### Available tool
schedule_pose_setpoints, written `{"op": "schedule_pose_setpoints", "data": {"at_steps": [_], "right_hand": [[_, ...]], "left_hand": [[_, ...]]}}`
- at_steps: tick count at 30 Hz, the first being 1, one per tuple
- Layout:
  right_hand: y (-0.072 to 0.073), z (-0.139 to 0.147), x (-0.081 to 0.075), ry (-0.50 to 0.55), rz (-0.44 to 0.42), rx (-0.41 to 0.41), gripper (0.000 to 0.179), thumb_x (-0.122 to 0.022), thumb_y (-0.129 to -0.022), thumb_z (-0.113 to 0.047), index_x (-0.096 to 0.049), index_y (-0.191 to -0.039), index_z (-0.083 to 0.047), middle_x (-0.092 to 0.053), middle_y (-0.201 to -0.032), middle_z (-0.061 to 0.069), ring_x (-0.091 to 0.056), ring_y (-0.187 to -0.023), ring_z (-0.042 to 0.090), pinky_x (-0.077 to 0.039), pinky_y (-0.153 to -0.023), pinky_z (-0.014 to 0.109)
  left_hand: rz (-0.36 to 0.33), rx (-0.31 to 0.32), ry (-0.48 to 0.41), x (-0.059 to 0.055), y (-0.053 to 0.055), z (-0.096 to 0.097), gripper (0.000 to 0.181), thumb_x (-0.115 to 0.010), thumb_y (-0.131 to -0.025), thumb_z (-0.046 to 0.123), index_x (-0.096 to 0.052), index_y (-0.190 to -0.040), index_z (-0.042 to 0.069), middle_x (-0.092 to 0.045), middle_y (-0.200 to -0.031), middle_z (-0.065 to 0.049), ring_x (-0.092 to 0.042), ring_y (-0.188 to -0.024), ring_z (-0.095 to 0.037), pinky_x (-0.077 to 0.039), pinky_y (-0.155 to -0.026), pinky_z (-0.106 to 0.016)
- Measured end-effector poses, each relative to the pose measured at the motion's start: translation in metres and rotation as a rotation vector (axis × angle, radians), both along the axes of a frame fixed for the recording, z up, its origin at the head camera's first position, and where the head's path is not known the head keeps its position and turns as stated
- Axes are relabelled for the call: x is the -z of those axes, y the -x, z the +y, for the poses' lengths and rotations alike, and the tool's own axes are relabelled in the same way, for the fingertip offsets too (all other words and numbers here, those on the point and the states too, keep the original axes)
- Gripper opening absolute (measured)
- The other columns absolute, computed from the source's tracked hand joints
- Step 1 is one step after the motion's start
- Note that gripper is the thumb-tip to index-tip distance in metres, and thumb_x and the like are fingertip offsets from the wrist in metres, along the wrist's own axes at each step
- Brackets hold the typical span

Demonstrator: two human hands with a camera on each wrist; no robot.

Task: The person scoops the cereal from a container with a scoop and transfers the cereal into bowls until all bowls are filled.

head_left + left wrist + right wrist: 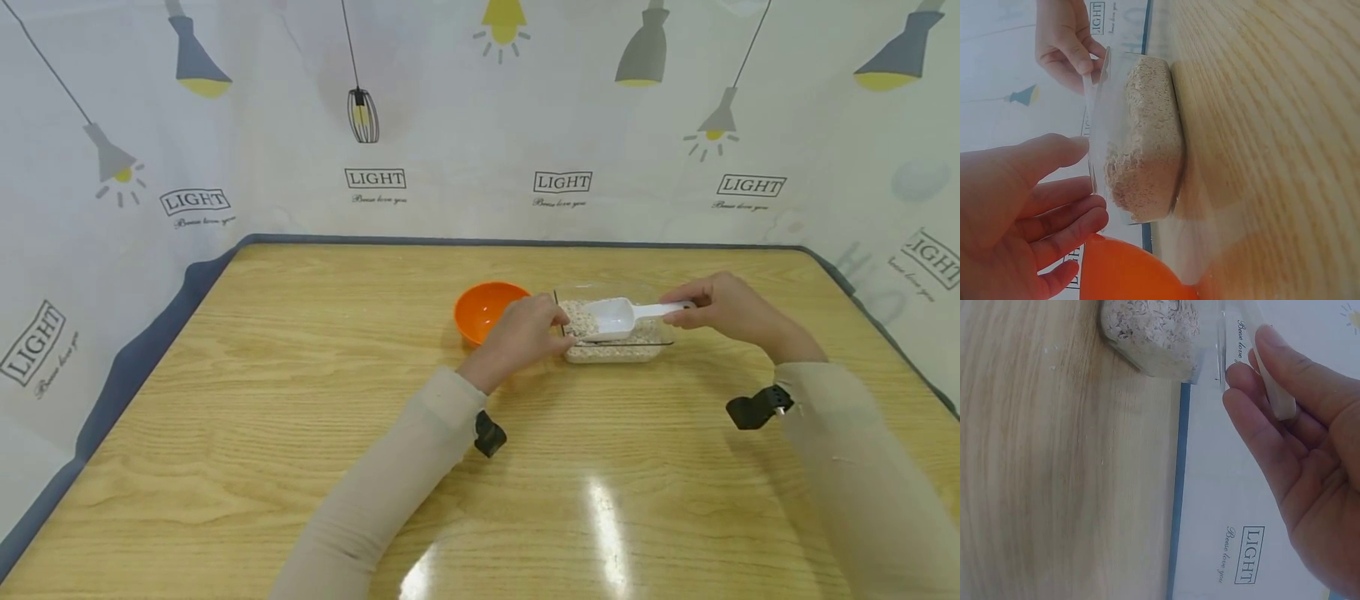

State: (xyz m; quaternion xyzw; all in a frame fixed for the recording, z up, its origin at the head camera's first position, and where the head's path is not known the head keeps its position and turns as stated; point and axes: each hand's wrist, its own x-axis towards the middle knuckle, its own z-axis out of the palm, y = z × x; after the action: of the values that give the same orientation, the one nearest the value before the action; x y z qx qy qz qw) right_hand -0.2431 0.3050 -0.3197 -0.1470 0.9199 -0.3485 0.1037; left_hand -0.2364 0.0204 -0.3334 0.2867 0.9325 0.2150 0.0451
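A clear glass container [611,354] of oat flakes [1147,137] stands on the table. My left hand [525,332] holds its left end, with thumb and fingertips at the rim. My right hand [723,308] grips the handle of a white scoop [615,318] between thumb and fingers. The scoop's bowl lies within the container at the oats, its open end toward the left. In the right wrist view the scoop handle [1279,394] passes between thumb and fingers. Close beside my left hand sits an orange bowl [487,312], partly hidden by that hand.
The wooden table [300,400] extends around the container and bowl. Behind it hangs a white printed backdrop [465,125] with lamp drawings. A few pale crumbs [1052,359] lie on the wood near the container.
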Motion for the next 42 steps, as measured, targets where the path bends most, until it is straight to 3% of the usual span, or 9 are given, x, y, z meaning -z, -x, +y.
{"op": "schedule_pose_setpoints", "data": {"at_steps": [8, 15, 27, 42], "right_hand": [[-0.004, 0.006, 0.004, 0.029, 0.046, -0.014, 0.041, -0.065, -0.086, -0.015, -0.057, -0.116, 0.011, -0.065, -0.096, 0.018, -0.063, -0.077, 0.007, -0.051, -0.068, 0.025], [-0.009, 0.01, 0.006, 0.027, 0.04, 0.007, 0.042, -0.063, -0.087, -0.02, -0.056, -0.119, 0.007, -0.063, -0.101, 0.02, -0.064, -0.081, 0.01, -0.052, -0.072, 0.033], [-0.012, 0.019, 0.014, 0.073, 0.069, 0.04, 0.041, -0.063, -0.088, -0.02, -0.058, -0.118, 0.007, -0.063, -0.101, 0.021, -0.062, -0.079, 0.004, -0.052, -0.069, 0.028], [-0.015, 0.03, 0.014, 0.082, 0.049, 0.093, 0.043, -0.062, -0.088, -0.02, -0.055, -0.12, 0.008, -0.065, -0.096, 0.015, -0.063, -0.08, 0.008, -0.052, -0.068, 0.026]], "left_hand": [[0.014, 0.001, 0.003, 0.0, -0.001, 0.001, 0.032, -0.065, -0.086, 0.029, -0.068, -0.111, 0.009, -0.062, -0.104, -0.002, -0.056, -0.093, -0.013, -0.046, -0.078, -0.022], [0.003, -0.007, -0.015, 0.002, 0.0, 0.001, 0.031, -0.065, -0.086, 0.029, -0.068, -0.11, 0.009, -0.063, -0.108, -0.003, -0.057, -0.099, -0.015, -0.047, -0.082, -0.025], [-0.027, 0.001, -0.027, 0.001, -0.001, 0.001, 0.032, -0.065, -0.086, 0.026, -0.067, -0.111, 0.008, -0.062, -0.112, -0.005, -0.055, -0.103, -0.017, -0.046, -0.084, -0.027], [0.003, 0.007, -0.034, 0.0, -0.002, 0.0, 0.027, -0.064, -0.087, 0.024, -0.069, -0.107, 0.007, -0.064, -0.106, -0.005, -0.056, -0.096, -0.015, -0.046, -0.081, -0.026]]}}
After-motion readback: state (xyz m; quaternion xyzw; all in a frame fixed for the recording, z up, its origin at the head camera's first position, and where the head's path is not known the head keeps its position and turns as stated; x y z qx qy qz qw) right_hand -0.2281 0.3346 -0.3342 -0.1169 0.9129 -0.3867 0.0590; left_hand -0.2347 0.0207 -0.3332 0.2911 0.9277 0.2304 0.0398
